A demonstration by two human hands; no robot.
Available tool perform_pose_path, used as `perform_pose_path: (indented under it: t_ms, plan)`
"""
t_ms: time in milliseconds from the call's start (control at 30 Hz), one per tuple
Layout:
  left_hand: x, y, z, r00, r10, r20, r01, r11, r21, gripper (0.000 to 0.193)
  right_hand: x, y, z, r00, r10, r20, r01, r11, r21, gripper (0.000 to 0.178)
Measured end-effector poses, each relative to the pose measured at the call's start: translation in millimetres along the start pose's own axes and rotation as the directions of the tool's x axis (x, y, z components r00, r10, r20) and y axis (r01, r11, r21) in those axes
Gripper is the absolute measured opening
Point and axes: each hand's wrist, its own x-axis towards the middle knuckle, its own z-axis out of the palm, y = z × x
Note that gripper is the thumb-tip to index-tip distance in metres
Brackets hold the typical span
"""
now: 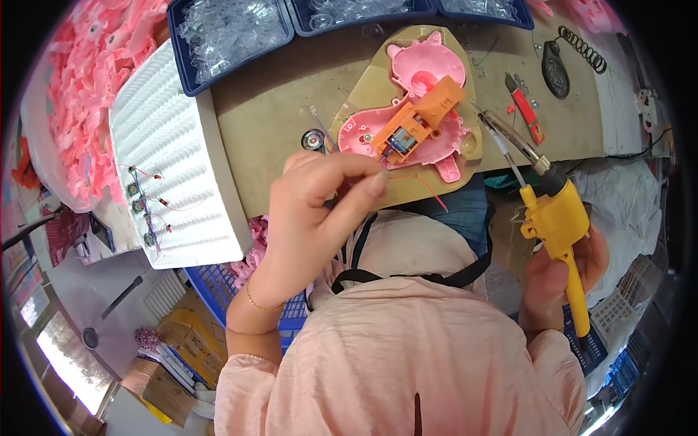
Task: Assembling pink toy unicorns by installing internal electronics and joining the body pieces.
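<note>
My left hand [309, 200] is closed in a pinch at the lower edge of the pink plastic shell [363, 125]. From its fingertips a thin red wire [434, 195] trails to the right. The shell lies open on a tan holding board [378, 62], with an orange plastic housing [442, 102] across it. Blue wires run from a small motor [401, 140] in the housing toward the pinch. Wrapped round the handle of a yellow soldering gun [556, 221], my right hand [539, 282] holds it at the right, its metal tip pointing up-left near the board.
Blue bins [287, 33] of clear plastic parts stand at the back. On the left, a white foam block [174, 167] carries small wired parts, beside a heap of pink shells [102, 65]. A small round speaker [313, 139], a red cutter knife [527, 112] and a coiled cord [582, 49] lie about.
</note>
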Motion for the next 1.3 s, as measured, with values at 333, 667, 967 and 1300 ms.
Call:
perform_pose_path:
  t_ms: [333,667,967,1300]
  plan:
    - [7,-8,18,0.963,0.264,-0.059,-0.209,0.862,0.462,0.005,8,7,17,0.949,-0.183,0.257,0.140,0.975,0.175,0.061]
    - [7,-10,18,0.982,0.177,-0.069,-0.148,0.942,0.302,0.005,12,7,18,0.871,-0.243,0.427,0.251,0.967,0.038,0.054]
    - [9,-10,17,0.989,0.128,-0.072,-0.105,0.959,0.264,0.006,8,14,10,0.833,-0.200,0.516,0.174,0.980,0.099,0.053]
    - [9,-11,16,0.988,0.145,-0.057,-0.123,0.950,0.288,0.007,24,0,17,0.771,-0.251,0.585,0.342,0.939,-0.047,0.057]
